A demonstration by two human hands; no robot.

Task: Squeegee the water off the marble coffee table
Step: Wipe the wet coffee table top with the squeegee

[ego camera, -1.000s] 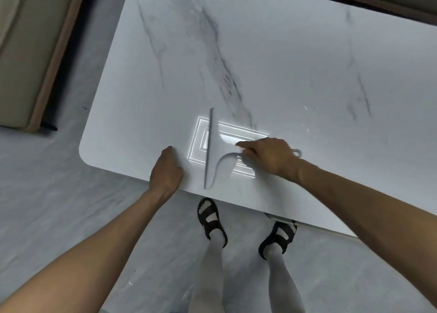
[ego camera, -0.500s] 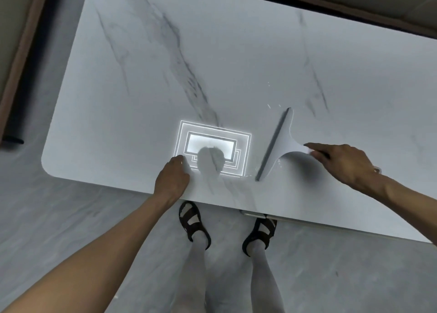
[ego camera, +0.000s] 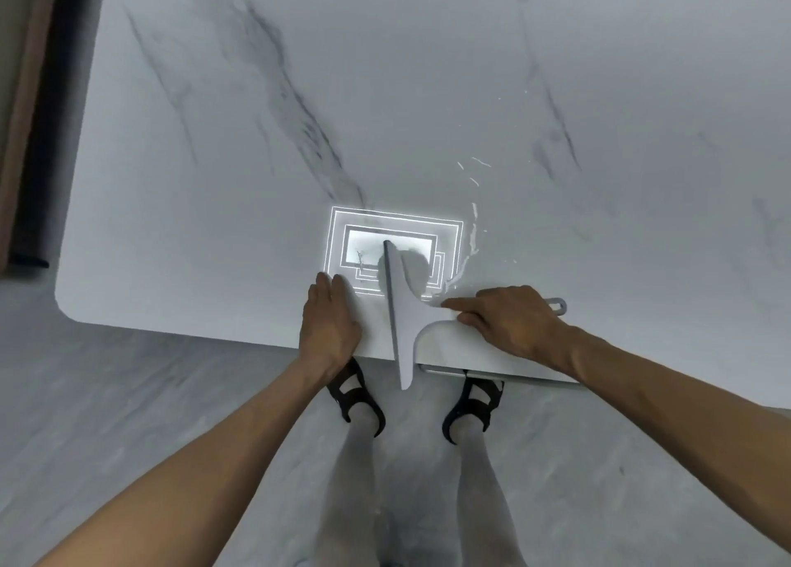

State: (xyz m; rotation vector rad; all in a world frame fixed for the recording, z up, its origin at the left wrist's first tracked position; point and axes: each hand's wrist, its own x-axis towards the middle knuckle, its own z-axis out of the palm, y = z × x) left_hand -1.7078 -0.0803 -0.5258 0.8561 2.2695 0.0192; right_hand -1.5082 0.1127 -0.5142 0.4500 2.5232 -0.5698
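Observation:
A white squeegee lies on the white marble coffee table at its near edge, blade running near to far, with its lower end sticking out past the edge. My right hand grips the squeegee's handle, index finger stretched along it. My left hand rests flat on the table just left of the blade, holding nothing. Thin streaks of water glisten right of the blade and further back.
A bright rectangular ceiling-light reflection shows on the tabletop by the blade. My legs and black sandals stand on the grey floor below the table's near edge. A dark-framed sofa base runs along the left.
My right hand has swept the squeegee leftward from the table's right part to the near edge beside my left hand. The blade end now overhangs the edge. My left hand has stayed put.

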